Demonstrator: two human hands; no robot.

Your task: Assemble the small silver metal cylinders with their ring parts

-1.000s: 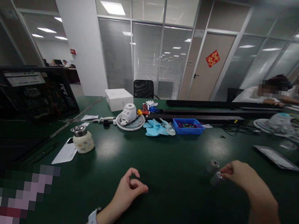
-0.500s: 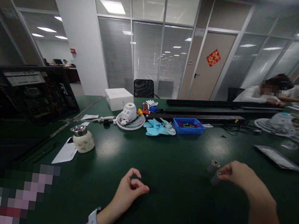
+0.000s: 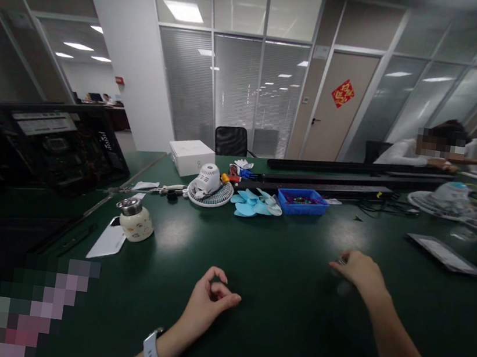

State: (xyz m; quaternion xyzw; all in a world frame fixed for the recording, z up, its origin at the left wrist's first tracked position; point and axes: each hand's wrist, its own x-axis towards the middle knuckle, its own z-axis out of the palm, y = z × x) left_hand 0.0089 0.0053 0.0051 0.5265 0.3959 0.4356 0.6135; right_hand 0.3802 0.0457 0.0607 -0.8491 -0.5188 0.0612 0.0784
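My right hand reaches over the table at the right, its thumb and fingers closed round the top of a small silvery metal cylinder. Most of that cylinder is hidden behind the fingers. Just in front of it, a second metal cylinder shows only as a faint blur beneath the hand. My left hand rests on the green table near the middle, holding nothing. Its fingers are loosely curled, with a gap between thumb and index finger.
A cream jar and a white tablet-like slab lie at the left. Farther back are a white fan part, light-blue fan blades, a blue tray and a white box. People sit at the far right.
My right hand has gone from the nearer metal cylinder to the farther one, shifting left and slightly back. The left hand keeps its curled pose.
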